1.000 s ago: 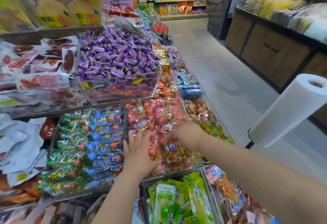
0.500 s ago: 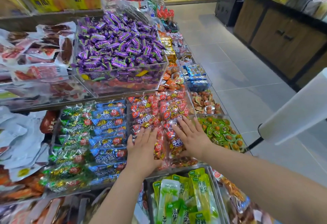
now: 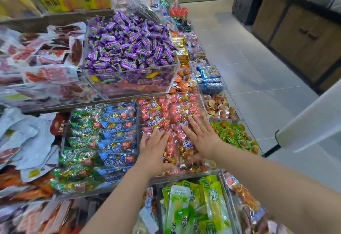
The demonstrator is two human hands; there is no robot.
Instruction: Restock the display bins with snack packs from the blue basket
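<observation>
The left grip [image 3: 154, 152] lies palm down with its fingers straight and slightly spread, pressing flat on the red snack packs [image 3: 158, 111]. The right grip [image 3: 202, 139] sits just beside it, also palm down, fingers straight and fanned a little wider, resting on the same packs. Neither one pinches or curls around a pack. The two are near each other but not touching, with a strip of red wrappers showing between them.

The red snack packs fill a clear bin [image 3: 137, 115] on the lower row of the display, heaped close to its rim. Just to the left, in the neighbouring bin, lie rows of blue packs [image 3: 118, 128] and beside those, green packs [image 3: 83, 132]. To the right of the red packs is a bin of small green cups [image 3: 232, 134].

Behind, on a raised level, a clear box holds a mound of purple candies [image 3: 129, 43]. Nearer the person, below the wrists, stand long green and yellow packs [image 3: 193, 206]. A white paper roll [image 3: 310, 119] juts in from the right over the grey tiled floor [image 3: 249, 67].
</observation>
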